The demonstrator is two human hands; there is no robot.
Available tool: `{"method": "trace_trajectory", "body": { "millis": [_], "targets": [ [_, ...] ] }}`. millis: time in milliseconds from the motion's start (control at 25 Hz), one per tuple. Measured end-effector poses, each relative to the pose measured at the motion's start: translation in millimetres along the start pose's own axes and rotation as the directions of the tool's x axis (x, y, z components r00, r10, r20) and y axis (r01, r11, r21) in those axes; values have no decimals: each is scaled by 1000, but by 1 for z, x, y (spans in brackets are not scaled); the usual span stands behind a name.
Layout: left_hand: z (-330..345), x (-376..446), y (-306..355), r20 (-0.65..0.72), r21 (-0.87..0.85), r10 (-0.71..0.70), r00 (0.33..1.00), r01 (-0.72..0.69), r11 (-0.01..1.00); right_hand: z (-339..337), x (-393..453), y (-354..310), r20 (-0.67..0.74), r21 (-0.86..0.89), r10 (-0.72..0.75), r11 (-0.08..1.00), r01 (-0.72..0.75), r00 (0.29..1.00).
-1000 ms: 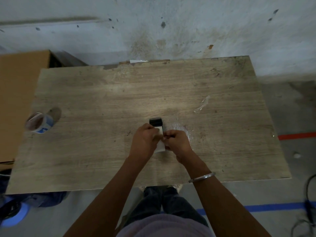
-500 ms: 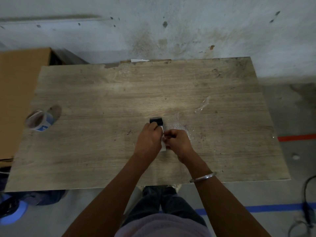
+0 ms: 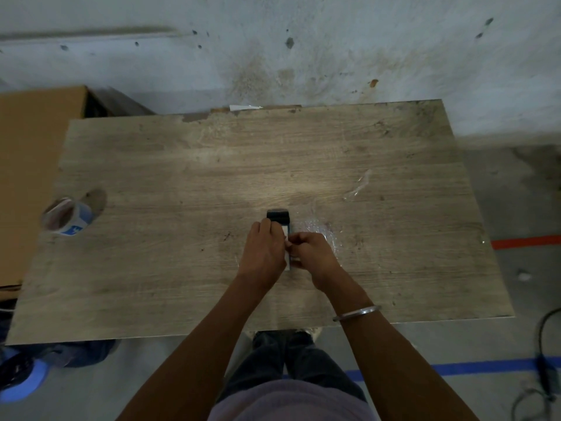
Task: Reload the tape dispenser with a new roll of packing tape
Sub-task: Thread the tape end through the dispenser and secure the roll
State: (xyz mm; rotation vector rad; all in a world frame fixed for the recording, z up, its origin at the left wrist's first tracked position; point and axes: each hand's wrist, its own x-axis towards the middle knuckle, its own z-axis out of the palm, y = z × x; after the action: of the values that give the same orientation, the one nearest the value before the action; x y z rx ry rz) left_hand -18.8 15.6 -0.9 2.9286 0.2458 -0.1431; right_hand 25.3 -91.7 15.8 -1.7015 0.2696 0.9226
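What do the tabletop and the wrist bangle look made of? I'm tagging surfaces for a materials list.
Table: wood or wood-look laminate, matte, with visible grain; the chipped far edge hints at a laminate layer. Bangle on the right wrist: probably metal, a thin silvery band with a pale sheen.

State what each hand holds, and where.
Both the left hand and the right hand grip the dispenser at its near end, one on each side; its black far end sticks out.

a warehouse or packing workshop: stained concrete wall (image 3: 303, 50), bare concrete floor (image 3: 516, 344) marked with blue floor tape (image 3: 455, 368) and orange floor tape (image 3: 525, 242), flat cardboard (image 3: 27, 165) beside a worn wooden worktop (image 3: 182, 177).
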Motion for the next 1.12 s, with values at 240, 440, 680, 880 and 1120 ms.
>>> {"method": "trace_trajectory", "body": {
  "millis": [240,440,680,880,1120],
  "targets": [
    [-3,-9,9,-91,39,-27,995,30,999,16,-2,-1,-118,87,76,994,-66,990],
    [-10,-5,9,-179,-88,-43,983,28,996,19,-3,2,-146,90,84,993,-71,986],
    [-2,2,2,-47,-279,-246,968,224,934,18,-3,2,-158,105,71,993,-54,985],
    [-9,10,-2,-1,-303,-224,975,213,929,16,-3,1,-156,119,74,991,-56,985],
    [-15,-2,-23,-50,-569,-336,940,250,783,8,-1,1,-105,179,134,977,-114,985]
  ]
}}
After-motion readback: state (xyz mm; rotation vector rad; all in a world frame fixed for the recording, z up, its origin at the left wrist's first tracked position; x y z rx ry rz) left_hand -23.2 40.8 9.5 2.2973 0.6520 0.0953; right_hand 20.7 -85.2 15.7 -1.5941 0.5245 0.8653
